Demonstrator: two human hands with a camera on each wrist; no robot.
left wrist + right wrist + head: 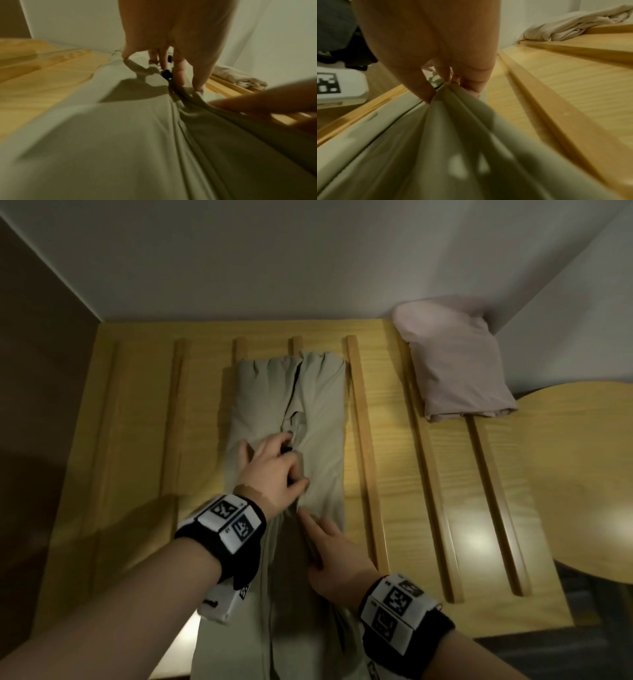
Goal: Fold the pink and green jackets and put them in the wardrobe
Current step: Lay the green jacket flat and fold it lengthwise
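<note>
The green jacket (322,422) lies lengthwise on the slatted wooden surface (137,422), its front opening up the middle and its near end hanging over the front edge. My left hand (270,453) rests on its middle by a black zipper pull (166,73). The fingertips (180,77) press down on the cloth (120,135) and the thumb is spread apart to the left. Just below it, my right hand (311,539) pinches a raised fold of the green jacket (453,148) between thumb and fingers (471,86). The pink jacket (455,371) lies folded in the back right corner.
Raised wooden slats (364,457) run front to back on both sides of the green jacket. White walls close the back and right. A rounded wooden board (582,474) juts in at the right edge. A dark panel stands at the left.
</note>
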